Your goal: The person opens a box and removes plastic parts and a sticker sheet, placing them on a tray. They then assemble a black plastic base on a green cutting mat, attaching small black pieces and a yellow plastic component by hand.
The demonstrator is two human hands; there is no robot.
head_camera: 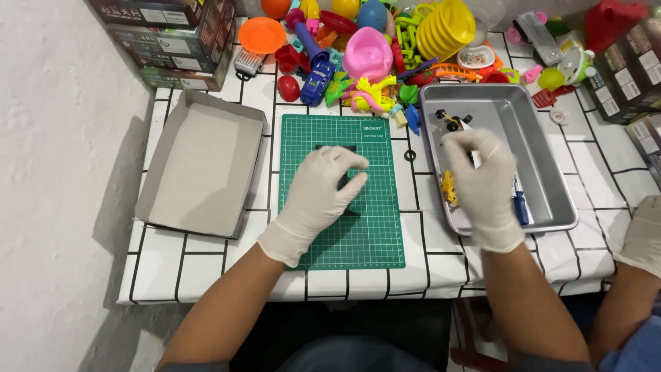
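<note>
Your left hand (323,189), gloved in white, presses down on a small dark piece (342,180) lying on the green cutting mat (372,234); the fingers curl over it so that most of the piece is hidden, and only dark edges show at the far side and near the fingertips. Your right hand (482,182), also gloved, hovers over the near left part of the metal tray (544,172) with fingertips pinched together on something thin and whitish, too small to name. Under that hand, in the tray, lie a yellow bit (449,186) and a blue-handled tool (521,204), while a small wheeled toy part (453,122) sits at the tray's far left corner.

To the left of the mat rests an open grey cardboard box lid (200,165). Beyond the mat, at the far edge of the tiled table (206,269), a heap of bright plastic toys (372,55) spreads out, among them a pink potty, a blue car and a stack of yellow rings. At the near right edge, another person's gloved hand (644,234) rests on the table.
</note>
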